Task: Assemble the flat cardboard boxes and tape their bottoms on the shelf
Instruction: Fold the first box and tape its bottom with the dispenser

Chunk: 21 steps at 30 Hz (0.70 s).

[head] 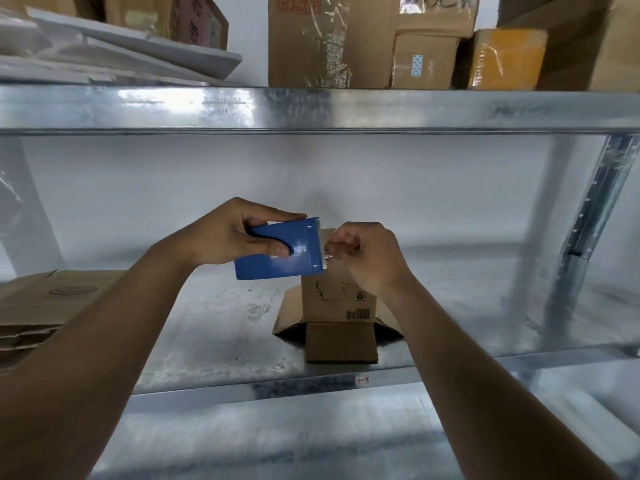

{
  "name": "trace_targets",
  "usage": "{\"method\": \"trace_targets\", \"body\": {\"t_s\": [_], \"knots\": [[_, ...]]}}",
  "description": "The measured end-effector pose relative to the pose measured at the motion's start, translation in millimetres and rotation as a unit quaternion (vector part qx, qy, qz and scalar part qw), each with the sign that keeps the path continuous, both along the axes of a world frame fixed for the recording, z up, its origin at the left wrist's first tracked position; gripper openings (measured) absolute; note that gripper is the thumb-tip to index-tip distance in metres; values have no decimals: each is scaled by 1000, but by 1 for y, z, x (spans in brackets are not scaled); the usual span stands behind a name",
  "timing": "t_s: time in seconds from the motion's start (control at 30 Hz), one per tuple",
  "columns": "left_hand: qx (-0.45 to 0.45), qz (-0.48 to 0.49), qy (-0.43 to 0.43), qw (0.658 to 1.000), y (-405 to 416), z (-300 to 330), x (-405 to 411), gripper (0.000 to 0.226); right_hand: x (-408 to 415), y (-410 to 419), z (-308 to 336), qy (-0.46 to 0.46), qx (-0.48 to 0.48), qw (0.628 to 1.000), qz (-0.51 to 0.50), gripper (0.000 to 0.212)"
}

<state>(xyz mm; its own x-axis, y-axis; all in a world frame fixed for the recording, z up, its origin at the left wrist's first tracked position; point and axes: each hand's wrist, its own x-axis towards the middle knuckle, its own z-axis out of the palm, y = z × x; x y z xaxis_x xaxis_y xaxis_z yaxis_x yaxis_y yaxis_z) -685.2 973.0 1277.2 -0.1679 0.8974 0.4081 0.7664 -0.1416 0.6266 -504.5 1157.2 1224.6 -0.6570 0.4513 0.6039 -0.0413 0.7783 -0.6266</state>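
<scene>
A small cardboard box (pixel 337 303) stands on the metal shelf (pixel 214 327), its open flaps spread on the shelf surface toward me. Above and left of it my left hand (pixel 221 235) grips a blue tape dispenser (pixel 282 249), serrated edge pointing right. My right hand (pixel 367 256) is just right of that edge, over the top of the box, its fingers pinching the clear tape end at the cutter. The top of the box is partly hidden behind my right hand.
A stack of flat cardboard boxes (pixel 45 306) lies at the shelf's left. The upper shelf beam (pixel 311 109) carries several brown cartons (pixel 332 39) and white sheets (pixel 114 53). A steel upright (pixel 595 209) stands at the right.
</scene>
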Motion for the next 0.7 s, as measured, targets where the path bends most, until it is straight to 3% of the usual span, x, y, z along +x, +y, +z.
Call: {"method": "trace_targets", "body": {"t_s": [0.2, 0.3, 0.47, 0.7], "knots": [[-23, 47, 56, 997, 2, 17, 16, 58, 5, 15, 6, -29, 2, 999, -28, 9], [-52, 68, 91, 992, 4, 21, 17, 59, 10, 22, 4, -43, 8, 996, -72, 20], [-66, 65, 80, 992, 9, 19, 4, 58, 23, 38, 5, -72, -14, 991, -116, 33], [-97, 39, 114, 988, 16, 34, -18, 52, 35, 53, 4, -92, -45, 976, -193, 19]]}}
